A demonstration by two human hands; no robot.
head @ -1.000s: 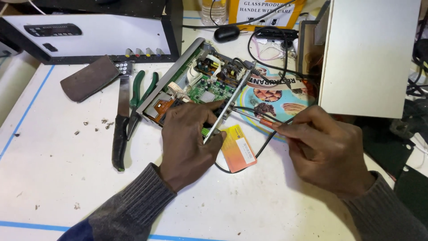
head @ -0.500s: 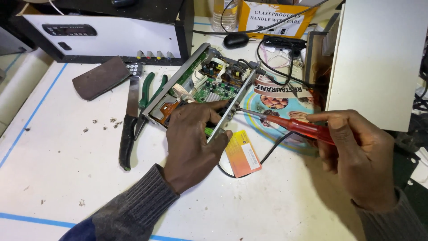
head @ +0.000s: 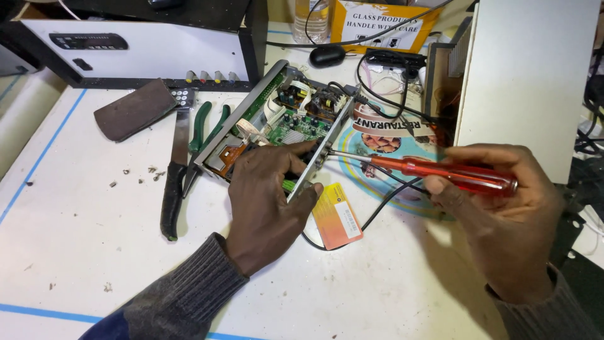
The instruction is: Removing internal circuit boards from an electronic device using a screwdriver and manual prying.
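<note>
We hold the open grey metal box with green circuit boards point(head: 283, 129) and poke its near-right side.
Our left hand point(head: 267, 201) grips its edge; our right hand point(head: 503, 214) squeezes the red-handled screwdriver point(head: 434, 171), whose tip could slip onto the boards.

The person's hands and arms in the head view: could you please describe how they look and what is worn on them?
Both hands are bare, with no gloves, rings or watch visible. The left hand comes out of a grey ribbed knit sleeve with a snug cuff; a strip of dark blue fabric shows along its lower edge. The right hand has a similar grey knit cuff at the wrist, mostly cut off by the frame.
</note>
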